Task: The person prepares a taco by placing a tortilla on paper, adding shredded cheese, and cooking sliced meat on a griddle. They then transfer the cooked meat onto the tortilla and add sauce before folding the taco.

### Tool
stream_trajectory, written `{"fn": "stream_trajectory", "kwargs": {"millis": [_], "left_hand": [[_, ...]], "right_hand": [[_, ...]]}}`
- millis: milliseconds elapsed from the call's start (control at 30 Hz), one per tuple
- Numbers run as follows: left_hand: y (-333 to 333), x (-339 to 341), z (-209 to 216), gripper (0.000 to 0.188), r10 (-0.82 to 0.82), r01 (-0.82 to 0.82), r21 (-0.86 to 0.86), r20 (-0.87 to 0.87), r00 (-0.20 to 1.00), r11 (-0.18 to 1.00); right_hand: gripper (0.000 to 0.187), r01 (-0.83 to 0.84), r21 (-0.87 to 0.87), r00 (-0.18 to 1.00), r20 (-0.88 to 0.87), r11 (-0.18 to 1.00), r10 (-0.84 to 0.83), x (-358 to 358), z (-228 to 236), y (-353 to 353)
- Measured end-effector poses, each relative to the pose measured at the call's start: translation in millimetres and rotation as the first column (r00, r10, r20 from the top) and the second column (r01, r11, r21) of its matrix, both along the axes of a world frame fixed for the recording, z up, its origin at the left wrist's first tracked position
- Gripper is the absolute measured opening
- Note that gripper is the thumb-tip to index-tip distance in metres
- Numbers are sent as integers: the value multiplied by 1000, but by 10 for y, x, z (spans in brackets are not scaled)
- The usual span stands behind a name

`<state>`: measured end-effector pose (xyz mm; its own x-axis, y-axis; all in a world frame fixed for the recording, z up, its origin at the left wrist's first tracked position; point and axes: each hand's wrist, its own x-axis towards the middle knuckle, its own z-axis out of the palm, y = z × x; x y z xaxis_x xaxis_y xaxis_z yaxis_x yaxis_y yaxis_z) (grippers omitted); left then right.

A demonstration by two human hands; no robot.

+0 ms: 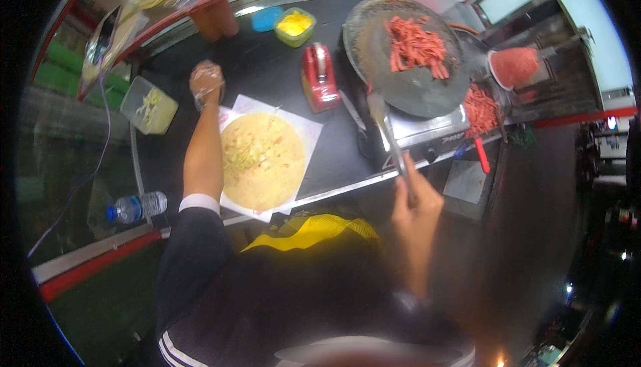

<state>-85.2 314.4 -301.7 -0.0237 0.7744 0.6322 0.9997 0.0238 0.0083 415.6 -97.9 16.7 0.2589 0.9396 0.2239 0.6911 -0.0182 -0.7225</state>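
My right hand [417, 200] is closed tight round the handle of a long metal spatula [387, 130], blade end resting at the near rim of the big round griddle pan [414, 87]. Red sausage strips [415, 45] sit ahead of the blade, toward the far side of the pan. My left hand [205, 81], in a thin clear plastic glove, is loosely closed w/ fingers curled; can't tell if there's anything in it. It hangs just past the far corner of the white paper [304, 130] carrying the round flatbread [262, 160], which has pale shredded veg on it.

Doing it well, I judge: keep the blade flat & low on the pan, slide under the strips rather than push them, lift w/ wrist level so nothing drops on the way across. The flatbread is to the left of my spatula grip & nearer my body, so it's a short sideways carry.

Edges & room: red squeeze bottle [319, 77] stands btwn pan and flatbread, and dark tongs [357, 123] lie just left of the blade, so both are in the carry path; go over, not through. Pan rim is raised, clear it first. A 2nd heap of red strips [479, 110] lies right of the pan. Left of my gloved hand is a clear tub [150, 105]; yellow filling tub [295, 25] is beyond it. Open black counter lies btwn gloved hand and bottle.
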Motion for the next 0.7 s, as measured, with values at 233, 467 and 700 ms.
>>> {"fn": "stream_trajectory", "kwargs": {"millis": [233,467,700], "left_hand": [[60,-100,-56,19,44,-46,-9,-202,978,999],[6,6,-16,19,103,-100,-27,110,989,995],[-60,-267,-21,23,45,-92,-73,-487,872,993]], "right_hand": [[44,99,125,966,225,987,-125,832,364,943],[45,8,-5,944,330,1000,-6,1398,233,1694],[49,-184,-121,944,256,975,210,1746,281,1229]]}}
